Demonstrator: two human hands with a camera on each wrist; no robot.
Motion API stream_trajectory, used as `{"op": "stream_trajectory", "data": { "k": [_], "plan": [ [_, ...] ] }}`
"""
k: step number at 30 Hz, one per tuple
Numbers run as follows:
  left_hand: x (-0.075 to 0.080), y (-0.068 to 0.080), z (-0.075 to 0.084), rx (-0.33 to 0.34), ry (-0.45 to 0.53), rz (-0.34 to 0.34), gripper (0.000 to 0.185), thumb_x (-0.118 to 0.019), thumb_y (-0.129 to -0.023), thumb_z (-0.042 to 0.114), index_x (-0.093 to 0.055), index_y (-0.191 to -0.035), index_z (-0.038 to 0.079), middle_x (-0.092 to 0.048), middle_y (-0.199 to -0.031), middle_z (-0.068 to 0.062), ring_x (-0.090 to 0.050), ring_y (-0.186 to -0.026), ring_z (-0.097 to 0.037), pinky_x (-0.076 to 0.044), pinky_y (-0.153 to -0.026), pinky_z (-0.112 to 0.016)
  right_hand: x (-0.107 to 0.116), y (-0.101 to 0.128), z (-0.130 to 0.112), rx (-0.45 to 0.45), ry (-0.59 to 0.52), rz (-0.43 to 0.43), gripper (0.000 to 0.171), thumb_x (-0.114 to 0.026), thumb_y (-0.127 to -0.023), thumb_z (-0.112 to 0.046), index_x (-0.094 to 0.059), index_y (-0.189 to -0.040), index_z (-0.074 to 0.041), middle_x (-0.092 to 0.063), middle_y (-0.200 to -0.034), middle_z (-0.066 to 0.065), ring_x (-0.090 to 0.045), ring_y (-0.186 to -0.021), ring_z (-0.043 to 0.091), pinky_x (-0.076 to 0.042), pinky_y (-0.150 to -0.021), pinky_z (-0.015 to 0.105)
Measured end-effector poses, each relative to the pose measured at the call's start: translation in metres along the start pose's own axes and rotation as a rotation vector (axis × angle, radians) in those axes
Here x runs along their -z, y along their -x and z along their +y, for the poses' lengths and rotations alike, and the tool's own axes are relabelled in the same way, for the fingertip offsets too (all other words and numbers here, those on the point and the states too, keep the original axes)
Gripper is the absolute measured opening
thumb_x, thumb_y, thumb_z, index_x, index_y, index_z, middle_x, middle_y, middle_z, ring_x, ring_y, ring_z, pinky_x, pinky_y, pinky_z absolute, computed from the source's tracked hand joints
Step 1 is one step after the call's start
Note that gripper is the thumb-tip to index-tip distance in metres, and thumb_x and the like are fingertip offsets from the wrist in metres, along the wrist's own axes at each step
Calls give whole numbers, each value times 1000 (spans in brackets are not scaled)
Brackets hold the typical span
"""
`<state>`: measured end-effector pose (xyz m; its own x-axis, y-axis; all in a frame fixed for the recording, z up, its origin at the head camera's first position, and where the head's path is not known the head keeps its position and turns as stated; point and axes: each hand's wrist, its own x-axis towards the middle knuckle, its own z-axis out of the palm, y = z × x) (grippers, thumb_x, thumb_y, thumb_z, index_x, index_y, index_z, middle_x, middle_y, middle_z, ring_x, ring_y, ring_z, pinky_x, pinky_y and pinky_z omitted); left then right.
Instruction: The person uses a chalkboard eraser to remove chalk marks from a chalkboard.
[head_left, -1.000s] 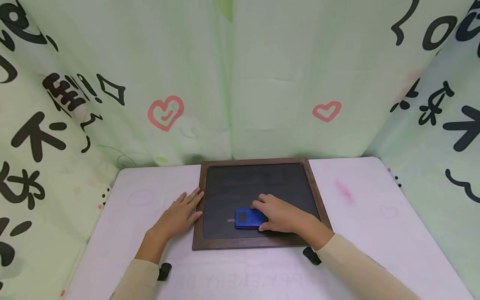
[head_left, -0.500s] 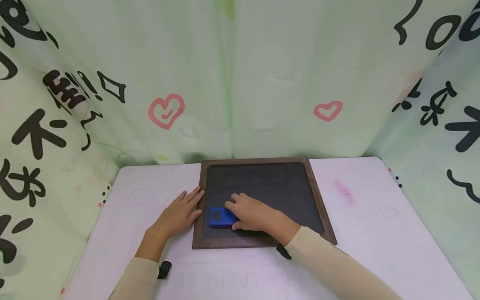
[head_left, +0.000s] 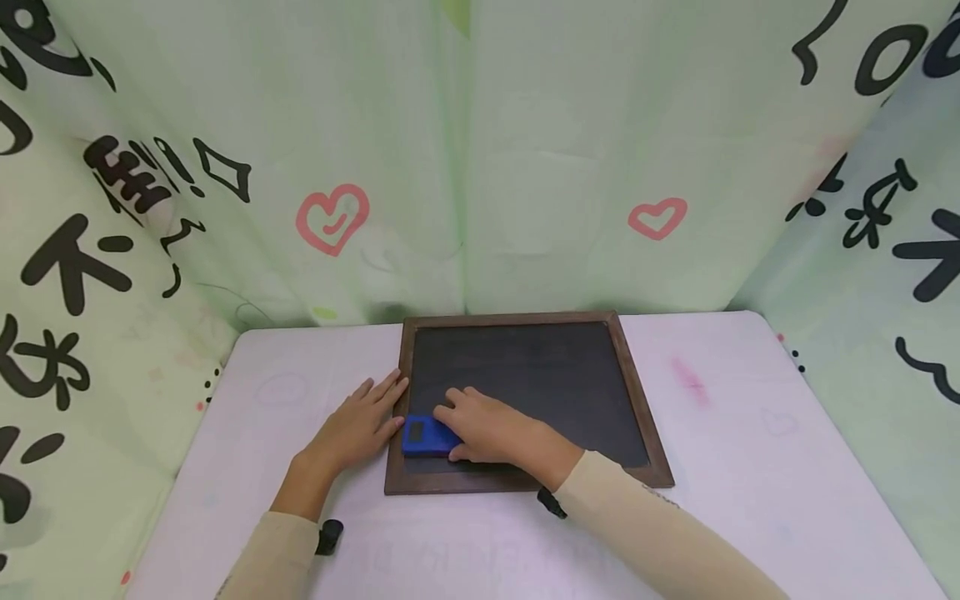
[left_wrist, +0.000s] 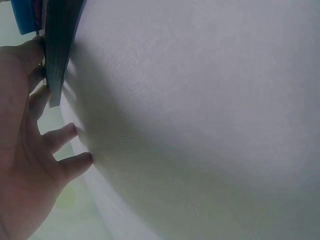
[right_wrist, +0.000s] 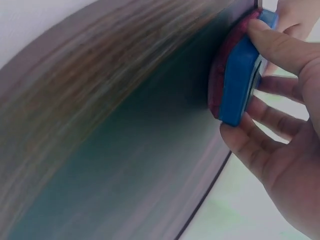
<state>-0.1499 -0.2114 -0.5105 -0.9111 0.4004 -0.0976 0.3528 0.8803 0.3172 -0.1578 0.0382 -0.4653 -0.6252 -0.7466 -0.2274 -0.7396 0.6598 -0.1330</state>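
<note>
A blackboard (head_left: 525, 367) in a brown wooden frame lies on the white table. My right hand (head_left: 491, 429) grips a blue board eraser (head_left: 422, 437) by its right part, at the lower left of the board's dark surface. In the right wrist view, thumb and fingers pinch the sides of the eraser (right_wrist: 239, 75), whose reddish pad faces the board. My left hand (head_left: 358, 427) lies with fingers spread against the left side of the frame, touching it. The left wrist view has the left hand (left_wrist: 30, 130) beside the frame edge (left_wrist: 59, 50), its fingertips toward the white tabletop.
Around the board runs the white tabletop (head_left: 750, 433), with a faint pink smudge (head_left: 688, 379) on its right. Behind and on both sides hangs a pale green curtain (head_left: 540, 167) with hearts and black lettering.
My right hand has slid the eraser leftward across the lower board, from near the middle to the left frame side. The left hand has stayed at the frame.
</note>
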Motion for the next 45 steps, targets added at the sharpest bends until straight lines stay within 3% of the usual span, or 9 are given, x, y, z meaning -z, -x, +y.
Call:
{"op": "stream_trajectory", "data": {
  "k": [5, 19, 31, 45],
  "plan": [
    [1, -1, -1, 7, -7, -3, 64, -54, -108, 37, -31, -164, 16, -25, -172, -7, -30, -151, -52, -31, -120, -67, 2, 4, -1, 27, -1, -32, 60, -74, -95, -46, -57, -145, -17, -54, -147, 10, -58, -128, 26, -54, -106, 35],
    [3, -1, -2, -17, 9, 25, 62, -53, -108, 33, -33, -163, 13, -27, -171, -10, -30, -150, -54, -31, -120, -68, -1, 28, 16, 43, -5, -4, 59, -75, -94, -44, -59, -144, -16, -59, -134, 6, -58, -116, 20, -55, -100, 32],
    [2, 0, 0, -13, 9, 19, 63, -55, -108, 32, -32, -163, 12, -26, -171, -9, -29, -151, -53, -30, -119, -69, -10, 79, 56, -84, -165, 53, 58, -81, -91, -36, -62, -140, -14, -60, -124, 7, -58, -109, 22, -57, -94, 39],
    [-1, 0, -1, -18, 10, 11, 63, -53, -108, 34, -31, -164, 12, -25, -171, -10, -29, -151, -53, -31, -119, -68, -22, 152, 106, -186, -207, 128, 55, -85, -86, -32, -65, -135, -14, -60, -115, 2, -58, -102, 19, -57, -87, 42]
  ]
}}
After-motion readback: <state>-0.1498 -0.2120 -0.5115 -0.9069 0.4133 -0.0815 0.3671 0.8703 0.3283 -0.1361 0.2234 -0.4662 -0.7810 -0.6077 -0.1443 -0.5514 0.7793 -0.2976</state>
